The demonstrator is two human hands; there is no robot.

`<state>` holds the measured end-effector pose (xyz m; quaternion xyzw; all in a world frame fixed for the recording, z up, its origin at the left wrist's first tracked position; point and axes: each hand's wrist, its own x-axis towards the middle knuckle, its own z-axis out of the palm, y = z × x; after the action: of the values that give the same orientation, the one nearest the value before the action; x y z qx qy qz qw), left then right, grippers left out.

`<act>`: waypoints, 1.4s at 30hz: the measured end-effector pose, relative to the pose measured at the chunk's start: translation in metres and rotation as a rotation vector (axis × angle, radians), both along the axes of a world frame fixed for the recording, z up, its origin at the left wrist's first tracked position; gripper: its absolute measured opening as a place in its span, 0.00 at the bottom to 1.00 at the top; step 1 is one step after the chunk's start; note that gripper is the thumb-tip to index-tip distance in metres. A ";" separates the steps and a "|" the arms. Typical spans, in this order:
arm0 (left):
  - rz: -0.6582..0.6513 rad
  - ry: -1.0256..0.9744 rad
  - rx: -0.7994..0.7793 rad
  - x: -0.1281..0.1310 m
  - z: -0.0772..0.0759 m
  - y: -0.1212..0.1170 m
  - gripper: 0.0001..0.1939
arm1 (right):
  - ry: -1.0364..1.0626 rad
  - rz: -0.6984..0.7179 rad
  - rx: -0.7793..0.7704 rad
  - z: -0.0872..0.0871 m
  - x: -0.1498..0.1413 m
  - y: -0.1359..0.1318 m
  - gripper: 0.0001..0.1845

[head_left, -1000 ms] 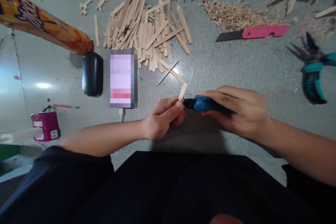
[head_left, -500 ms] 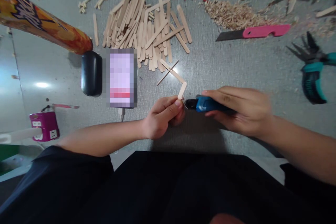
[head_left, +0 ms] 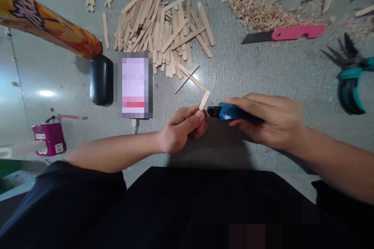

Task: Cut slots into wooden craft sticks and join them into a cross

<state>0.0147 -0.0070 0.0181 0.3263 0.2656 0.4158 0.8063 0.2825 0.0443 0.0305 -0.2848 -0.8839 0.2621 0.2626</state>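
while the left hand (head_left: 182, 130) pinches a flat wooden stick (head_left: 205, 100) between thumb and curled fingers, the right hand (head_left: 269, 118) is closed around a blue-bodied cutter (head_left: 233, 113), thumb on one side and fingers on the other. the stick stands out past the left fingertips, its long axis running toward the far side of the table (head_left: 233, 74) and leaning a little to the right; its near end is hidden in the grip. the cutter lies nearly level across the view, its dark nose (head_left: 214, 111) pointing left, so the two long axes cross steeply. everything turns on that narrow spot: the nose is just right of the left thumb tip, beside the base of the stick's exposed part, and i cannot tell whether it touches the wood or stops short. the left hand is the nearer one, being on the stick; the right meets it only through the tool.

beyond the stick's far end lie two crossed sticks (head_left: 189, 76), one tip overlapping or just beside it. farther off sits a heap of loose sticks (head_left: 157, 35). a pink-handled knife (head_left: 298, 33) and teal-gripped pliers (head_left: 350, 81) lie apart from both hands.
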 end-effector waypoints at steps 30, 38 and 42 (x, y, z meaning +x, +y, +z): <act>-0.088 -0.006 -0.021 -0.004 0.003 0.003 0.26 | 0.034 0.090 -0.237 0.004 0.001 0.003 0.19; -0.123 -0.036 0.027 -0.006 0.001 0.003 0.26 | 0.099 0.044 -0.496 0.008 -0.003 -0.001 0.16; -0.088 -0.019 0.043 -0.005 0.002 0.001 0.26 | 0.099 0.028 -0.538 0.009 -0.005 -0.005 0.17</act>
<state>0.0096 -0.0055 0.0197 0.3508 0.2345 0.3886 0.8191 0.2779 0.0395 0.0393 -0.3189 -0.7723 0.5048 0.2169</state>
